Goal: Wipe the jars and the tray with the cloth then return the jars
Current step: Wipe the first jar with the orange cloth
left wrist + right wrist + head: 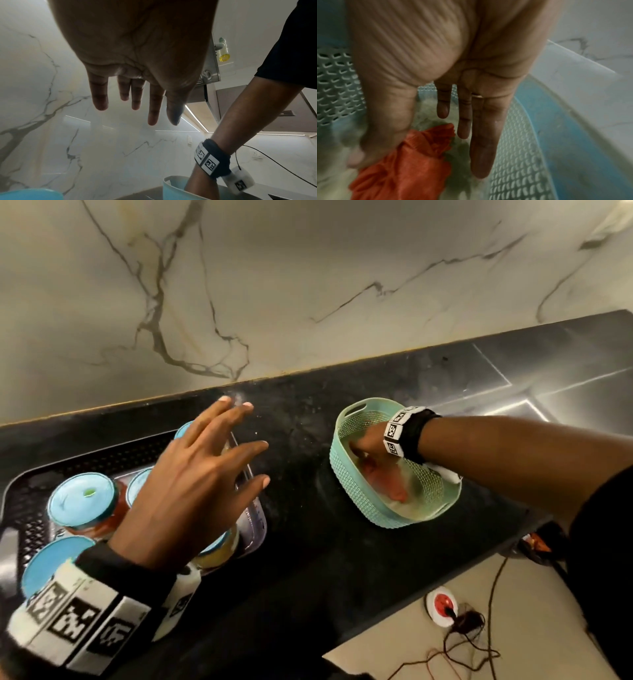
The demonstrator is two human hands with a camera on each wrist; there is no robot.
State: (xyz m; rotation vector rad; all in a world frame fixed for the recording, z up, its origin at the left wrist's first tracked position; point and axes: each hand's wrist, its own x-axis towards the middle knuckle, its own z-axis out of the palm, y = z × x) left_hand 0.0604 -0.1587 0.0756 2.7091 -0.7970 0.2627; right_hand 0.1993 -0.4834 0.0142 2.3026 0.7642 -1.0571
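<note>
Several jars with light blue lids stand on a clear tray (pixel 256 520) at the left; one holds red contents (pixel 84 501), another yellow (pixel 221 551). My left hand (pixel 219 460) hovers over them with fingers spread and straight, holding nothing; in the left wrist view the left hand (pixel 135 97) is spread above a blue lid (pixel 29 194). My right hand (pixel 363 446) reaches into a mint green basket (pixel 356 498). There the right hand (pixel 471 121) keeps its fingers straight while the thumb rests on an orange cloth (pixel 406 169).
The clear tray sits on a black perforated tray (pixel 30 501) on a black counter (pixel 301 542). A marble wall (pixel 308 285) rises behind. A steel sink surface (pixel 565 378) lies at the back right. Below the counter's front edge are a floor socket (pixel 442 606) and loose cables.
</note>
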